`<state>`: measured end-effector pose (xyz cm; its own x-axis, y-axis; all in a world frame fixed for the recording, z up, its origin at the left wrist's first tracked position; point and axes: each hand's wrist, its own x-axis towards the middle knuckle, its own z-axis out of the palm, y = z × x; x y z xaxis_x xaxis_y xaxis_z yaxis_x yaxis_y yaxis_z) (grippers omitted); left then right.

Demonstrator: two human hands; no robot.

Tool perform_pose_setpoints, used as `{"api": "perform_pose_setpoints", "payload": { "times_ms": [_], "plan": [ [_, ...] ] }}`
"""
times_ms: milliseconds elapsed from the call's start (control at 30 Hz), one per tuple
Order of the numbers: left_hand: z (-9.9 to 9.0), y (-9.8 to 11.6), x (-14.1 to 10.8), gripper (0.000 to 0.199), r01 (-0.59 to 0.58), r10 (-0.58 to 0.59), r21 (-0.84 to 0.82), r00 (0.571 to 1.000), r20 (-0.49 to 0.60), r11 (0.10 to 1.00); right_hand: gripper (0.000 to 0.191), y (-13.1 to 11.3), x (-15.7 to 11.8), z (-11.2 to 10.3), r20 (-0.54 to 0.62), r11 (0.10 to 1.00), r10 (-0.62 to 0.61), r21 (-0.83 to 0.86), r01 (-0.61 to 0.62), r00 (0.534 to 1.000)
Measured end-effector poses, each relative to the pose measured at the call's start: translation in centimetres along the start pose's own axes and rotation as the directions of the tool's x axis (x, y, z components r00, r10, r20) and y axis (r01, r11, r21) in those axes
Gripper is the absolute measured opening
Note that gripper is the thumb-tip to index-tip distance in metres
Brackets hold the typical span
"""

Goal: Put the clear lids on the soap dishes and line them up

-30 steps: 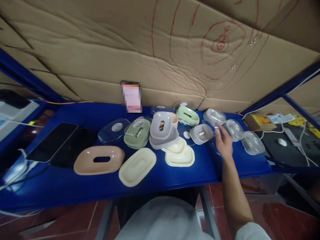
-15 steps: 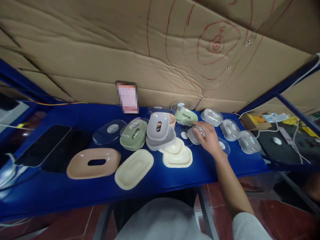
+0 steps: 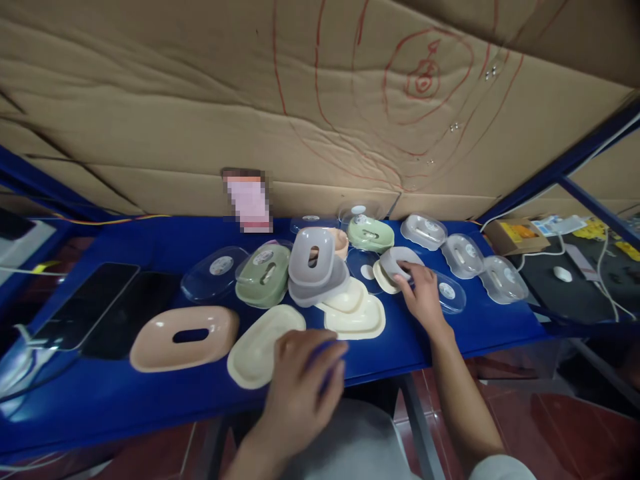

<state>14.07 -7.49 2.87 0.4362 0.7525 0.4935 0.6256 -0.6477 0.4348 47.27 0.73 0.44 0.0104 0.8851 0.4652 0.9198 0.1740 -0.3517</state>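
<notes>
A: What place are we seeing here?

B: A blue tabletop is carrying many plastic pieces. Behind it, a brown cardboard wall is standing, showing red rings drawn by hand. On the right side, a white mouse is lying on a black surface.

A: And where is the small grey cover?

B: It is staying on the right half of the tabletop, nearer to the person than the light green cover. The right hand is holding it at its right end, thumb on the near side.

A: Which way is it pointing?

B: Its long axis is running roughly from left to right; the fingers are hiding its right end. A small cream piece is showing below its left near side. Whether they are touching, I cannot tell.

A: What about the left hand?

B: It is looking blurred, its fingers bending moderately wide, and it is partly covering the large cream tray.
</notes>
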Motion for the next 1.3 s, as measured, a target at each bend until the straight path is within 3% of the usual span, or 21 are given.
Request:
{"api": "perform_pose_setpoints", "payload": {
  "times_ms": [100, 167, 233, 300, 367, 433, 567, 667, 733, 867, 967, 1033, 1133, 1200, 1300],
  "plan": [
    [2.8, 1.3, -0.6, 0.022, -0.073, 0.073, -0.025, 0.997, 0.010, 0.997, 0.043, -0.1, 0.5, -0.3, -0.032, 0.999, -0.043, 0.020, 0.043, 0.999],
    [4.2, 1.4, -1.2, 0.023, -0.081, 0.082, -0.022, 0.996, 0.039, 0.996, 0.042, -0.9, 1.2, -0.5, -0.018, 0.990, -0.142, 0.018, 0.142, 0.990],
    [4.7, 0.6, -1.8, 0.023, -0.054, 0.054, 0.003, 0.997, 0.046, 0.999, 0.041, -1.9, 2.2, -0.6, 0.032, 0.962, -0.272, -0.003, 0.272, 0.962],
    [4.7, -0.3, -2.1, 0.022, -0.026, 0.025, 0.023, 0.999, 0.040, 0.999, 0.040, -2.5, 3.0, -0.8, 0.062, 0.944, -0.325, -0.040, 0.328, 0.944],
    [4.5, -1.0, -2.4, 0.021, -0.004, 0.003, 0.028, 1.000, 0.026, 1.000, 0.042, -1.9, 3.1, -1.3, 0.037, 0.962, -0.261, -0.076, 0.263, 0.965],
    [4.5, -1.1, -2.6, 0.021, 0.007, -0.007, 0.012, 1.000, 0.013, 1.000, 0.046, 0.1, 1.6, -2.2, 0.030, 0.987, -0.118, -0.110, 0.121, 0.993],
    [4.9, -0.5, -3.4, 0.020, -0.002, 0.002, -0.048, 1.000, 0.002, 0.999, 0.067, 6.3, -4.6, -4.4, 0.094, 0.950, 0.215, -0.252, -0.185, 0.972],
    [5.2, -0.1, -3.3, 0.019, -0.039, 0.041, -0.081, 0.999, 0.020, 0.996, 0.073, 9.0, -8.4, -5.4, 0.074, 0.945, 0.265, -0.219, -0.243, 0.961],
    [5.1, 0.0, -2.9, 0.018, -0.073, 0.077, -0.097, 0.997, 0.030, 0.993, 0.071, 8.5, -8.8, -5.7, 0.030, 0.963, 0.241, -0.132, -0.235, 0.970],
    [4.9, -0.2, -1.8, 0.019, -0.115, 0.118, -0.104, 0.993, 0.028, 0.988, 0.068, 4.4, -4.2, -4.9, -0.027, 0.991, 0.131, -0.024, -0.131, 0.991],
    [5.0, -0.2, -1.5, 0.018, -0.095, 0.098, -0.109, 0.995, 0.017, 0.989, 0.063, 3.5, 1.4, -3.6, 0.147, 0.996, -0.085, 0.052, 0.078, 0.986],
    [5.1, -0.2, -1.7, 0.018, -0.070, 0.071, -0.111, 0.998, 0.001, 0.991, 0.057, 5.1, 5.0, -2.8, 0.166, 0.992, -0.117, 0.058, 0.109, 0.979],
    [5.4, -0.2, -2.0, 0.018, -0.018, 0.014, -0.109, 0.999, -0.043, 0.994, 0.060, 9.3, 8.9, -1.8, 0.053, 0.993, 0.046, -0.107, -0.041, 0.997],
    [5.6, -0.2, -2.1, 0.019, 0.015, -0.024, -0.113, 0.997, -0.073, 0.994, 0.063, 11.9, 10.2, -1.4, 0.051, 0.974, 0.114, -0.200, -0.102, 0.992],
    [5.7, -0.2, -2.1, 0.018, 0.025, -0.036, -0.123, 0.995, -0.089, 0.992, 0.057, 13.5, 10.6, -1.3, 0.098, 0.980, 0.075, -0.193, -0.055, 0.992]
  ]
}}
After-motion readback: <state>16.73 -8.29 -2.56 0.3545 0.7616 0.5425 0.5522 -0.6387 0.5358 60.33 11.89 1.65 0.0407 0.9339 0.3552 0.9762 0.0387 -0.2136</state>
